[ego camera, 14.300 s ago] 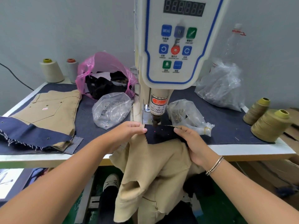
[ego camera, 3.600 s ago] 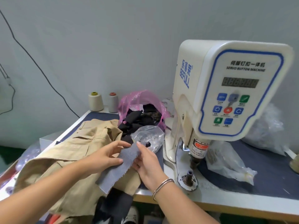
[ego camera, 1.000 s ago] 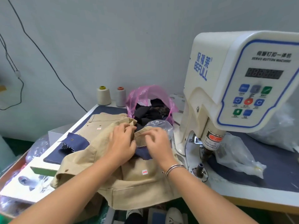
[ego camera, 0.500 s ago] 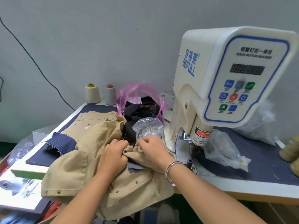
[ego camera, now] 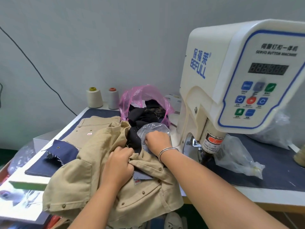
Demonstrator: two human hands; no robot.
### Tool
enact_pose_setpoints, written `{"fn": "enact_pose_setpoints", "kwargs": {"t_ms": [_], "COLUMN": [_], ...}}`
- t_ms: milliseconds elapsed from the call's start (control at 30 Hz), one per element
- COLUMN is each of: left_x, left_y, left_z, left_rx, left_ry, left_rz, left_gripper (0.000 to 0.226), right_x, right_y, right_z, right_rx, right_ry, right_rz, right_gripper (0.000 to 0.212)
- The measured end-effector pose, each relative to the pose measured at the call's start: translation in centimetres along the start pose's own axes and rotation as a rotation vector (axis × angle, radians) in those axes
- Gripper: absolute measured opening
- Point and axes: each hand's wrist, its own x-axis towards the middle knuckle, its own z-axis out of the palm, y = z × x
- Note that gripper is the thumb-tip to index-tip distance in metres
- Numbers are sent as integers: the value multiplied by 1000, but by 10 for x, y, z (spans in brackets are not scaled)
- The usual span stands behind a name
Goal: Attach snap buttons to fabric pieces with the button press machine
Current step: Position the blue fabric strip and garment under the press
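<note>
My left hand (ego camera: 119, 164) clamps the khaki garment (ego camera: 102, 182) left of the button press machine (ego camera: 234, 90). My right hand (ego camera: 157, 140) digs into the clear bag (ego camera: 152, 128), fingers curled; I cannot tell whether they hold anything. Pick one snap only.

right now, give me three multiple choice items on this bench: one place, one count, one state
1. Where is the right hand?
A. at the clear bag
B. on the machine panel
C. on a thread cone

2. How many thread cones stand at the back left?
A. one
B. two
C. four

3. What is the left hand doing?
A. lying flat
B. gripping the tan garment
C. hanging idle

Key: A, its fingers reach into the bag beside the machine; B, a yellow-topped and an orange-topped cone; B, fingers curl round bunched cloth.
</note>
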Motion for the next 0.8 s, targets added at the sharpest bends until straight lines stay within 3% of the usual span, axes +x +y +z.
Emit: {"fn": "enact_pose_setpoints", "kwargs": {"t_ms": [300, 567, 800], "left_x": [-1, 1, 1], "left_y": [1, 2, 4], "left_z": [2, 2, 1], "left_rx": [31, 47, 50], "left_ry": [15, -27, -37], "left_rz": [-17, -32, -35], "left_gripper": [10, 24, 27], "right_x": [11, 18, 22], "right_y": [-4, -8, -14], "right_z": [5, 10, 15], "right_rx": [31, 93, 215], "right_ry": [60, 75, 77], "right_rz": [90, 105, 180], "right_gripper": [25, 17, 24]}}
